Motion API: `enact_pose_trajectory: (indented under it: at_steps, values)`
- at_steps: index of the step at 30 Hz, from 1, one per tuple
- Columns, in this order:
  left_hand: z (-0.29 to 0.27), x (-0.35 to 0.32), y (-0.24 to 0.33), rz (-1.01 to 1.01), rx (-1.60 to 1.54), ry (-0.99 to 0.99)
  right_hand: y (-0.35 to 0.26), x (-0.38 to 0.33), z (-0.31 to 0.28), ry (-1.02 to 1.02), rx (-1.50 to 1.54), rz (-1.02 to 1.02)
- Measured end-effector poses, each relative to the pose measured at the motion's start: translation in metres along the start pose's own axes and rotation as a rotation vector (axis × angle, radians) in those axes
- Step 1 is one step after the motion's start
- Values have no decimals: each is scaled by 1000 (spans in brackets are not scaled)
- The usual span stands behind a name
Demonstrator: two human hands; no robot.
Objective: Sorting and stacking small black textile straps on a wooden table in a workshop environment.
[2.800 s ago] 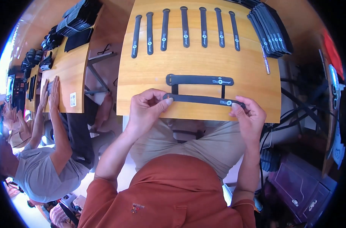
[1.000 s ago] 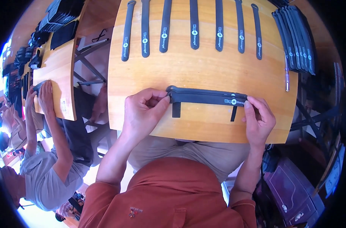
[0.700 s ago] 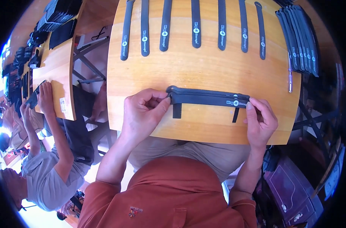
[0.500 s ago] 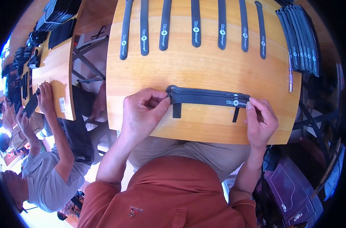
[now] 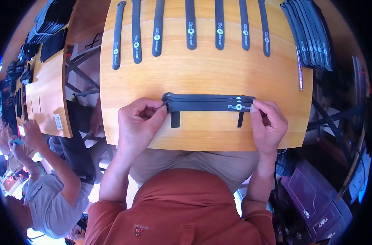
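Note:
A small stack of dark grey storage straps (image 5: 206, 105) lies level across the near part of the table, their edges fanned slightly apart. My left hand (image 5: 140, 122) pinches the left end between thumb and fingers. At the other end, my right hand (image 5: 268, 124) has its thumb and fingertips closed on the straps beside a round white printed mark. Two short black strips stick out toward me from under the stack, a wider strip (image 5: 175, 119) near my left hand and a narrower strip (image 5: 240, 119) near my right.
Several single straps (image 5: 190, 34) lie spaced in a row across the table's far side. At far right sits a bundle of straps (image 5: 312, 45), with a thin pen-like tool (image 5: 300, 75) beside it. A co-worker (image 5: 51, 200) works at another table (image 5: 47, 106) on the left.
My view has shifted a little, so the table sits further left. The held stack, slanting down to the right before, now lies more level. The co-worker's hands have moved nearer their body.

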State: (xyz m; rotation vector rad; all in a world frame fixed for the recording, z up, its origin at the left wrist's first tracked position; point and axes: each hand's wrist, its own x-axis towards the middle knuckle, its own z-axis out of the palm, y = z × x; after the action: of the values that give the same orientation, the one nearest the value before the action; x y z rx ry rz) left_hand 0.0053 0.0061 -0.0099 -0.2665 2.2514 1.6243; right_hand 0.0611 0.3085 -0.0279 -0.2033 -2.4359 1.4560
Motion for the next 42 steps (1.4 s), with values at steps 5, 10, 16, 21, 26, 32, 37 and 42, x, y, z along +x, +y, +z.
enact_pose_trajectory:
  at_steps: [5,10,16,21,26,32,37,42]
  values:
    - [1,0,0,-6,6,11,1,-1,0,2,-2,9]
    - [1,1,-1,26,16,7,-1,0,-1,-3,-26,-1]
    - [0,0,0,41,33,9,-3,2,2,-6,-48,-34]
    - [2,1,0,2,9,15,-4,2,1,8,-87,-42]
    - [2,1,3,23,28,8,-5,1,1,-2,-89,-48]
    - [0,2,3,-4,53,7,-4,1,2,4,-88,-56]
    - [0,3,2,6,43,-4,-6,1,2,-1,-84,-55]
    - [0,4,2,46,67,-7,-3,1,1,-5,-99,-62]
